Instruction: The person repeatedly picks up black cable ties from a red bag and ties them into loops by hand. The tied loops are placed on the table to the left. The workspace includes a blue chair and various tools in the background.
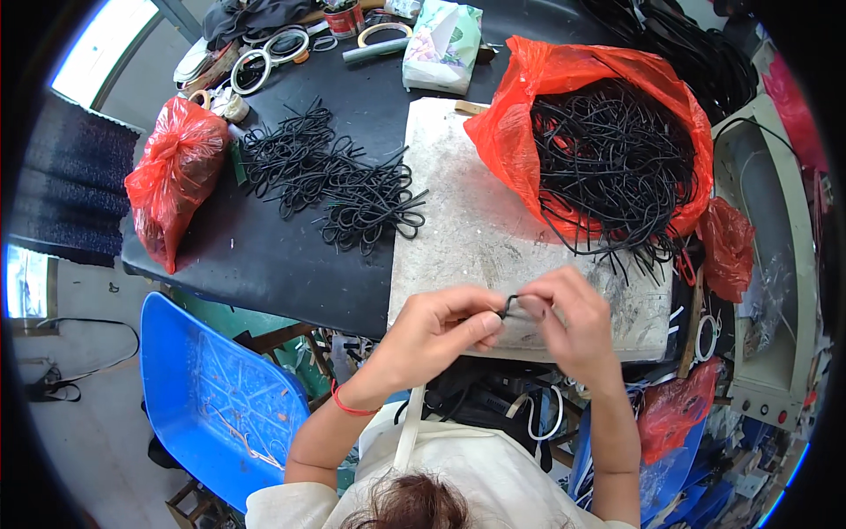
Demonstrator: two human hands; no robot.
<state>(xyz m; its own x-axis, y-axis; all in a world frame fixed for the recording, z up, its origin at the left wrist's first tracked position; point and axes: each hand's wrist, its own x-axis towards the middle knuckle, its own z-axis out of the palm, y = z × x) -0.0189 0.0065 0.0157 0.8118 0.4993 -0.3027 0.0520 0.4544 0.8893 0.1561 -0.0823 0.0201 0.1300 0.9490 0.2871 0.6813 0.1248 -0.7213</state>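
Above the near edge of the pale board, my left hand pinches a short stretch of black cord between thumb and fingers. My right hand grips the same cord from the other side, its fingertips almost touching the left ones. The cord bends between the two hands; the rest of it is hidden by my fingers. Beyond my right hand, an open red plastic bag holds a tangle of black cords, some spilling onto the board. Looped bundles of black cord lie on the dark tabletop to the left.
A tied red bag stands at the table's left end. Tape rolls, a red can and a tissue pack sit at the back. A blue plastic chair is at lower left, a beige machine at right.
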